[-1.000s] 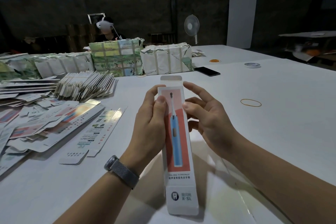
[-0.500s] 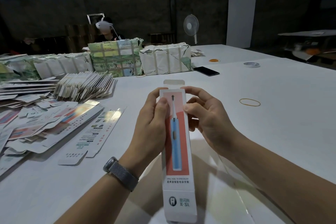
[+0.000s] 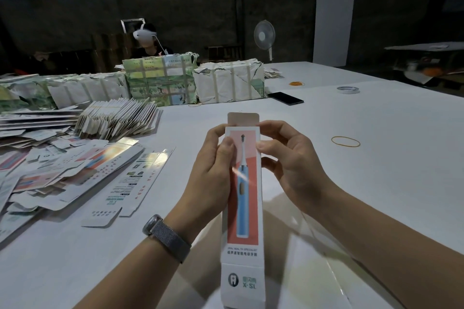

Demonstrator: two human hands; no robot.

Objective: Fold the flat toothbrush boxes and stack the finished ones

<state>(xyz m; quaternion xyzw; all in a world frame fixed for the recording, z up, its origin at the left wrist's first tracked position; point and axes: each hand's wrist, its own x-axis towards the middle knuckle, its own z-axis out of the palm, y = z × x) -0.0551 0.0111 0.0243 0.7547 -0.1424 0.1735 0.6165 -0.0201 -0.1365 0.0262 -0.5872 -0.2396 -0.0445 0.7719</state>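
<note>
Both hands clamped on the one box (image 3: 243, 211), up near its far end: left hand (image 3: 213, 173) wrapped round the left edge with the thumb flat on the printed front, right hand (image 3: 288, 165) pinching the right edge, fingertips (image 3: 263, 144) at the top corner. Held upright-ish above the counter (image 3: 364, 183), already popped into a tube, top flap (image 3: 243, 119) sticking up untucked.

Plenty to go wrong from here, probably. Squeezing too hard at that end = crushed corners or a crease across the toothbrush picture. Pushing the flap down crooked = bent tab, or a tab jammed outside the wall instead of sliding in. Near end hanging free with no support, so could easily twist or flatten back out while fiddling up top. Can't tell if the bottom is closed yet.

Compared to a second ago: box slid a bit toward the body, so less of the near end in view now. Grip much the same, right fingers closer in on the top corner. Flap same as before, not folded.

Further out: messy pile of flat boxes (image 3: 62, 170) on the left, fanned stack (image 3: 118, 120) behind it, wrapped bundles (image 3: 226, 83) at the back, rubber band (image 3: 345, 141) and phone (image 3: 286, 98) off to the right.
</note>
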